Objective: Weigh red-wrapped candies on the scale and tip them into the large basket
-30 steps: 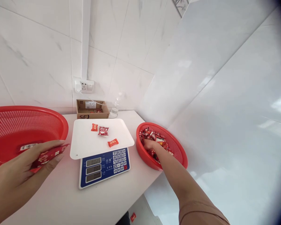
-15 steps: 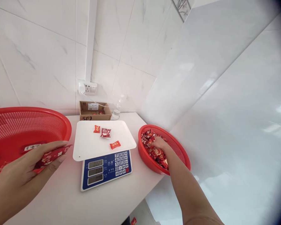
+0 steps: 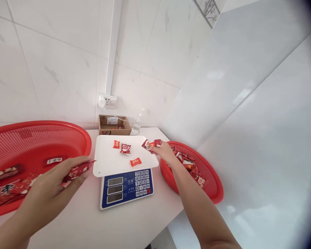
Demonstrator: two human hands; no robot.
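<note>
My left hand [image 3: 50, 183] is closed on a flat red packet [image 3: 77, 170] with white flowers, held over the counter beside the large red basket [image 3: 41, 138]. My right hand [image 3: 165, 152] grips a few red wrapped candies [image 3: 151, 144] just above the right edge of the scale's white tray [image 3: 111, 162]. Three red candies [image 3: 125, 148] lie on that tray. Below the tray, the blue scale panel [image 3: 126, 186] shows its displays and keypad. A smaller red basket [image 3: 212, 183] at the right holds several more candies.
The large basket holds a few red packets [image 3: 7, 188]. A cardboard box [image 3: 114, 125] and a clear plastic bottle [image 3: 138, 123] stand at the back by the tiled wall, under a wall socket [image 3: 108, 101]. The white counter [image 3: 75, 221] ends just right of the small basket.
My right hand has come out of the small basket with candies and moved left to the tray's edge. The view has shifted, so everything sits further right. The left hand keeps its packet.
</note>
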